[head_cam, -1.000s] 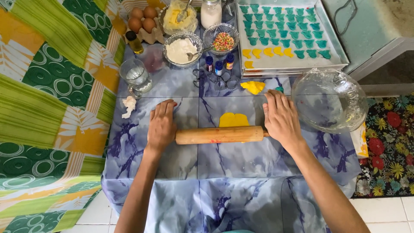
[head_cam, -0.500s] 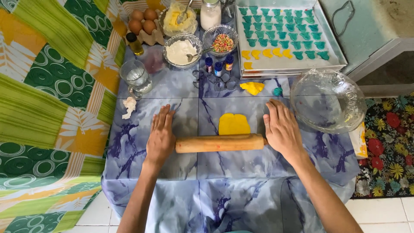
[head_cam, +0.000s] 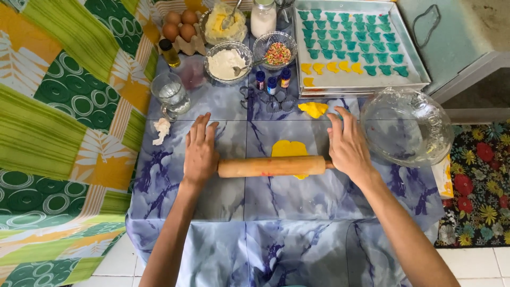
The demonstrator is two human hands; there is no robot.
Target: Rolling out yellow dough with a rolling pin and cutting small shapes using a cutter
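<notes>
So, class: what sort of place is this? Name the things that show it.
Probably a home baking spot: a rolling pin over yellow dough, eggs, and a tray of cut shapes.

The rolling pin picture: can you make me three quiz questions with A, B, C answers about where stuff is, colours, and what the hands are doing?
1. Where is the rolling pin?
A. On the baking tray
B. Across the yellow dough on the table
C. Inside the glass bowl

2. What colour is most of the cut-out shapes on the baking tray?
A. Teal green
B. Red
C. White

3. How are the hands placed?
A. Gripping an egg
B. Flat and open on the pin's ends
C. Both in the air

Answers: 1 B, the pin lies over the yellow dough. 2 A, teal shapes fill most rows, with few yellow ones. 3 B, the left hand and right hand press open-palmed on the ends.
</notes>
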